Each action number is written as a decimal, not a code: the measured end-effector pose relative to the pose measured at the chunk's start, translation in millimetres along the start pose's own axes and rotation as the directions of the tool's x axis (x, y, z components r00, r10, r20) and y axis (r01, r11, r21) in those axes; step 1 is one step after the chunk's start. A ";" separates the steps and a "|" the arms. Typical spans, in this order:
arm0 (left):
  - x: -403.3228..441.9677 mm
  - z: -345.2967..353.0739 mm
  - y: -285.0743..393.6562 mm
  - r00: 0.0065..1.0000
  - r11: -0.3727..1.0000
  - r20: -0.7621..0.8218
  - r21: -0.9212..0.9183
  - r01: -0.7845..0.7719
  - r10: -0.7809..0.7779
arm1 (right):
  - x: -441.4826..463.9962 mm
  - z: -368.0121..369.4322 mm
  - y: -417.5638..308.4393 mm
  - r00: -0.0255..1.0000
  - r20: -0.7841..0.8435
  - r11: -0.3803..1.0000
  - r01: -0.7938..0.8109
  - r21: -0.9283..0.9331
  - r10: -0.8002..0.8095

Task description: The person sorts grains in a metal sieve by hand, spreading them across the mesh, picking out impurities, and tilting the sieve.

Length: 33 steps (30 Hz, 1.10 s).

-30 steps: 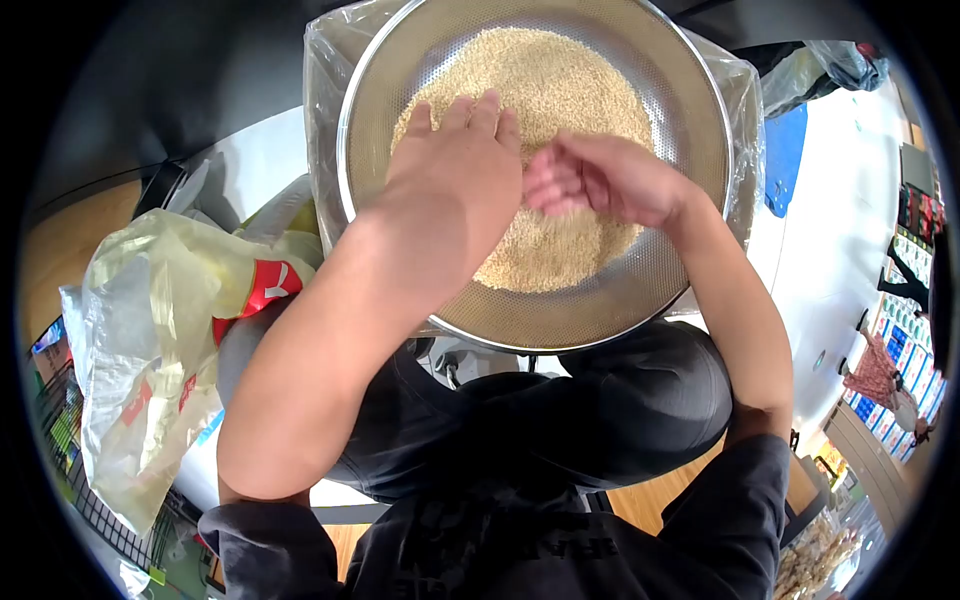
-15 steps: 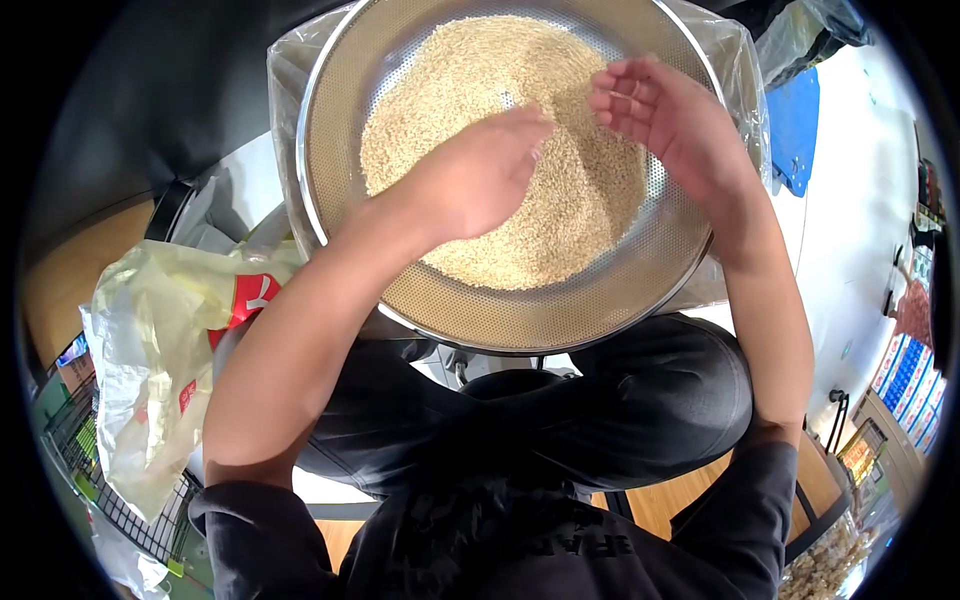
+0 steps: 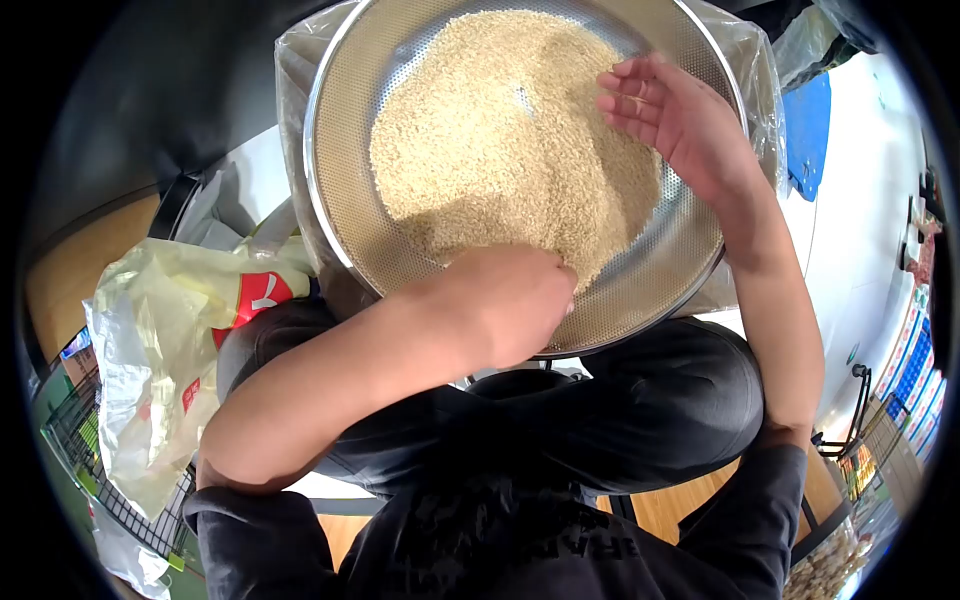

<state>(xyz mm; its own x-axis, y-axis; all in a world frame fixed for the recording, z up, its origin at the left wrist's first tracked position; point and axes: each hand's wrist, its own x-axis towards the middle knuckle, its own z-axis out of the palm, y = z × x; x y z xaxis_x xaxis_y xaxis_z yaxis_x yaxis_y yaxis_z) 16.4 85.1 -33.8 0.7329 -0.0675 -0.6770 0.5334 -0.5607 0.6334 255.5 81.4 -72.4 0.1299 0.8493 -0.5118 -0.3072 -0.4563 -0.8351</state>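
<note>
A wide, perforated metal sieve (image 3: 345,190) holds a broad heap of small pale grains (image 3: 480,130), which look like sesame seeds or hulled grain. My left hand (image 3: 515,298) is over the near side of the sieve, at the lower edge of the heap. Its fingers are curled inward, and what they hold, if anything, is hidden. Above the right part of the heap is my right hand (image 3: 685,125), with loosely bent fingers apart and nothing in them. A small bare patch of metal shows near the heap's middle.
A clear plastic bag (image 3: 297,110) surrounds the sieve from below. At left hangs a yellowish plastic bag (image 3: 150,330) with red print, over a black wire basket (image 3: 150,515). My legs (image 3: 640,410) are under the near rim. A blue panel (image 3: 806,135) stands at right.
My left hand has moved from the middle of the heap toward me, to the near side, and its fingers have curled. My right hand has barely moved.
</note>
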 end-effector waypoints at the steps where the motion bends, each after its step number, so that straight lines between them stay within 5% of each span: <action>1: -1.2 3.0 -1.3 1.000 1.000 -0.005 -0.002 0.000 0.000 | -0.1 2.3 -0.2 1.000 -0.013 1.000 -0.012 -0.008 0.012; 7: -3.8 -6.7 -5.0 0.990 0.998 -0.135 0.049 -0.031 0.037 | 10.3 7.9 5.3 0.999 -0.042 1.000 -0.013 -0.002 0.012; 9: -0.7 -3.9 -12.7 0.904 0.987 -0.417 0.154 -0.038 0.100 | 16.8 14.5 7.6 0.998 -0.065 1.000 -0.003 0.012 0.003; 12: 3.2 -10.2 -26.8 0.830 0.989 -0.554 0.148 0.019 0.066 | 38.2 19.6 13.7 0.995 -0.094 0.985 0.048 0.163 -0.033; 18: 5.4 -30.6 -35.0 0.829 0.989 -0.542 -0.030 0.147 -0.140 | 74.6 24.5 19.5 0.994 -0.072 0.959 0.096 0.267 -0.079; 21: 4.7 -33.5 -40.9 0.795 0.980 -0.581 -0.027 0.195 -0.174 | 63.3 45.1 17.5 0.996 -0.004 0.972 0.087 0.216 -0.088; 25: -2.4 -50.6 -46.9 0.798 0.945 -0.522 -0.050 0.324 -0.301 | 41.7 50.6 20.0 0.984 0.156 0.996 -0.089 0.002 0.087; 27: -5.3 -59.0 -51.4 0.736 0.897 -0.545 -0.071 0.436 -0.401 | 30.6 50.7 17.8 0.899 0.275 0.936 -0.302 -0.178 0.342; 30: -8.9 -67.7 -52.5 0.702 0.878 -0.571 -0.074 0.472 -0.426 | 18.9 49.9 2.7 0.874 0.254 0.896 -0.343 -0.281 0.414; 32: 1.1 -54.1 -60.4 0.643 0.899 -0.692 -0.019 0.439 -0.328 | 20.5 39.7 3.3 0.861 0.251 0.876 -0.354 -0.326 0.442; 33: 7.2 -45.2 -65.4 0.563 0.911 -0.798 0.046 0.410 -0.214 | 26.8 31.4 5.2 0.920 0.236 0.925 -0.240 -0.294 0.314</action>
<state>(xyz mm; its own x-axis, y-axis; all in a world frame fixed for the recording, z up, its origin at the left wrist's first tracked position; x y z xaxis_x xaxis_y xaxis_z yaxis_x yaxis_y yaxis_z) 5.8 158.6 -63.1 0.6359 0.7406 -0.2170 0.7672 -0.5760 0.2821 227.8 110.1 -84.1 -0.1999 0.7006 -0.6850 -0.0387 -0.7042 -0.7089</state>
